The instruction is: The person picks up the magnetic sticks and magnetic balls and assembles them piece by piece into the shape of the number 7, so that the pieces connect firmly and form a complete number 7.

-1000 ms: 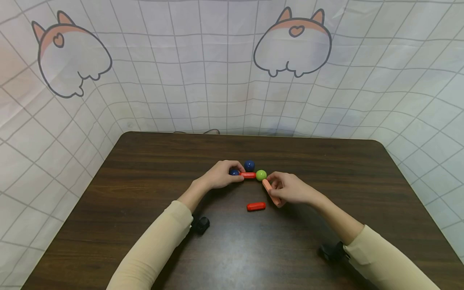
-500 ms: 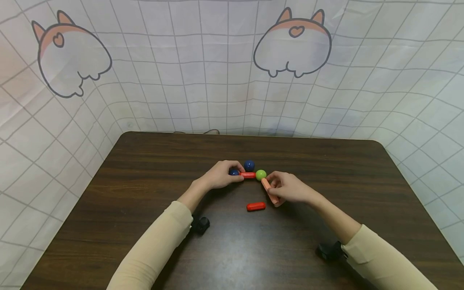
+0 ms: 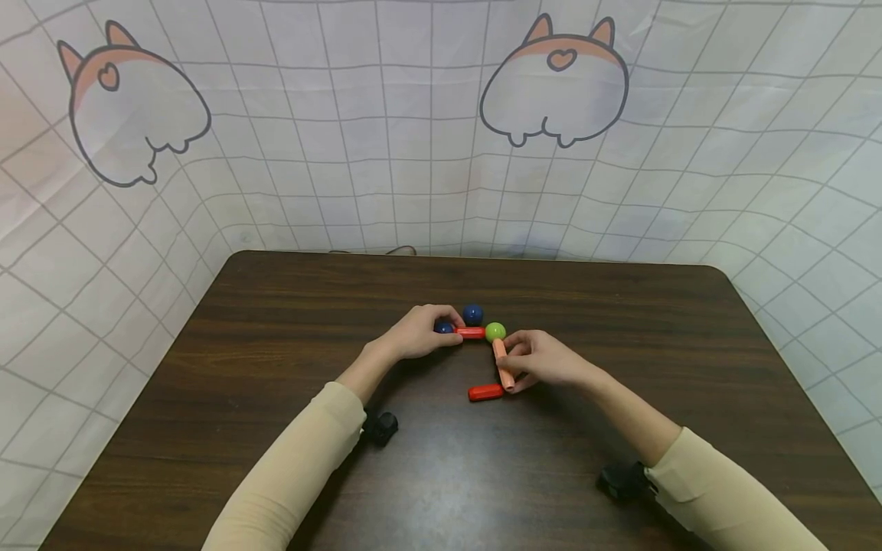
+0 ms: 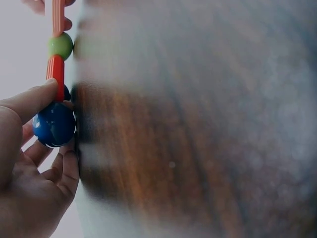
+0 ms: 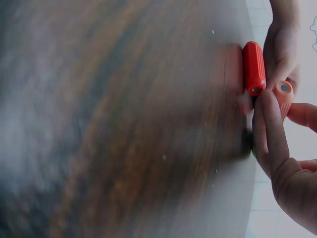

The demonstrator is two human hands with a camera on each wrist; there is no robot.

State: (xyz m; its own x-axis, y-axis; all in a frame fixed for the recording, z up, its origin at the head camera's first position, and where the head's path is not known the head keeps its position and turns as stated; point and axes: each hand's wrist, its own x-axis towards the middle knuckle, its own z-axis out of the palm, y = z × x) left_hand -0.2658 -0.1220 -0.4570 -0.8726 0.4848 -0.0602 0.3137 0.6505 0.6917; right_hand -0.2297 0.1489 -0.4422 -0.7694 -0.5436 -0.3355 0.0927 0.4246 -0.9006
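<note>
In the head view my left hand point(image 3: 423, 333) pinches the left end of a red magnetic building stick point(image 3: 472, 333). A blue ball point(image 4: 54, 125) sits at that end, within the curve of the fingers; the thumb lies on the stick. At the stick's other end is a green ball point(image 3: 494, 331). My right hand point(image 3: 547, 358) grips an orange building stick point(image 3: 504, 366) between thumb and fingers, its far end right at the green ball. Its near end stands beside a second red stick point(image 3: 485, 392) lying on the table. The right wrist view shows a dark dot in the orange stick's end.
Another blue ball point(image 3: 472, 314) rests just behind the red stick and green ball. The dark wooden table point(image 3: 310, 291) backs onto a white gridded curtain point(image 3: 413, 153). Black wrist cameras point(image 3: 382, 428) hang below both sleeves, close over the tabletop.
My right hand has swung the orange stick's near end left, toward the loose red stick, so it stands steeper in the head view. The left hand keeps its place.
</note>
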